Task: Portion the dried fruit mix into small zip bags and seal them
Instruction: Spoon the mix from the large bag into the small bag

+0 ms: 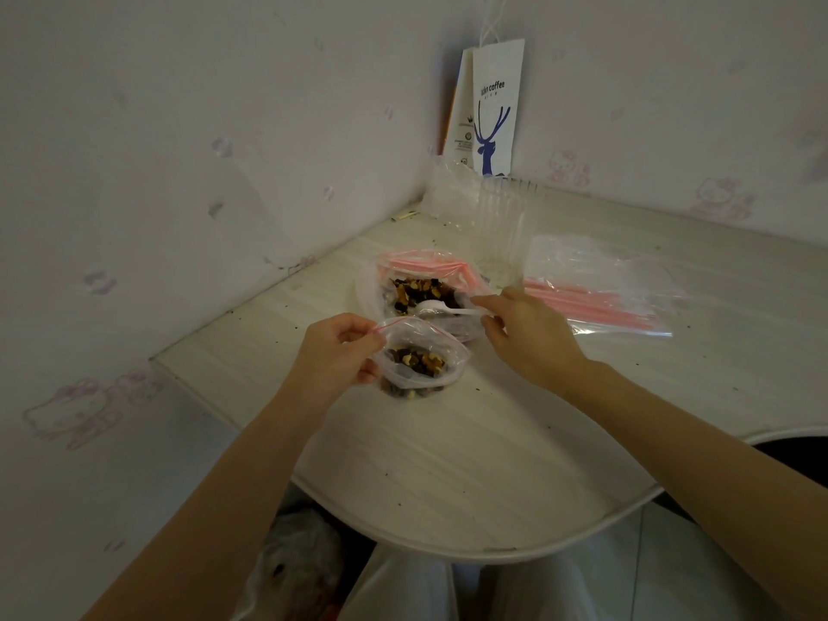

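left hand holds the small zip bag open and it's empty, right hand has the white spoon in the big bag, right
Not quite. The head view shows the small zip bag is not empty: it already holds dried fruit mix. The rest stands: the left hand pinches its rim open, and the right hand holds the white spoon in the big bag.

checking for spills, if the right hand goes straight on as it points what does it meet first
Likely the big open bag of fruit mix: the right hand points its white spoon left, bowl seemingly at that bag's mouth.
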